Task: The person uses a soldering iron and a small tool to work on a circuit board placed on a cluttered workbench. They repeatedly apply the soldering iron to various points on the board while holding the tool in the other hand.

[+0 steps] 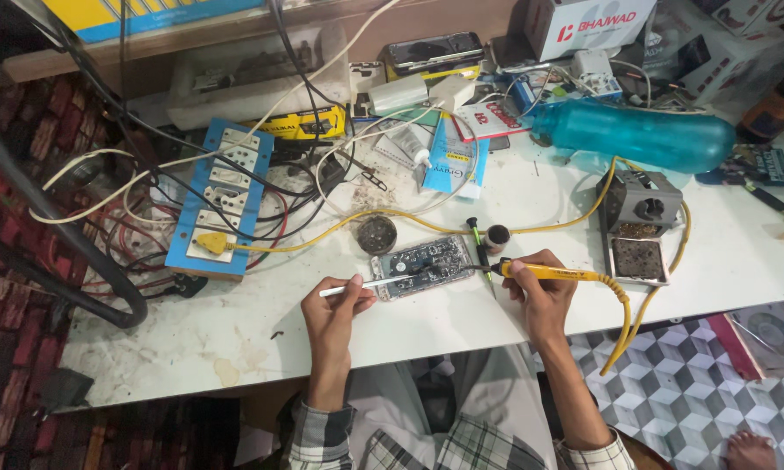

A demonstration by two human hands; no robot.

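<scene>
Head view: the opened phone [422, 264] lies flat near the white table's [191, 339] front edge. The left hand [335, 306] grasps a thin white tool [366, 284], the right hand [535, 283] grips a yellow soldering iron [559, 273]. The phone looks light, rigid, fragile; its edges seem the safest hold.

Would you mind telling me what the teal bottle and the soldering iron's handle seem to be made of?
The teal bottle looks like translucent plastic: light passes through it and its surface shines. The soldering iron's handle, held in the right hand, seems to be matte yellow plastic, possibly rubbery; the look leaves that open.
</scene>
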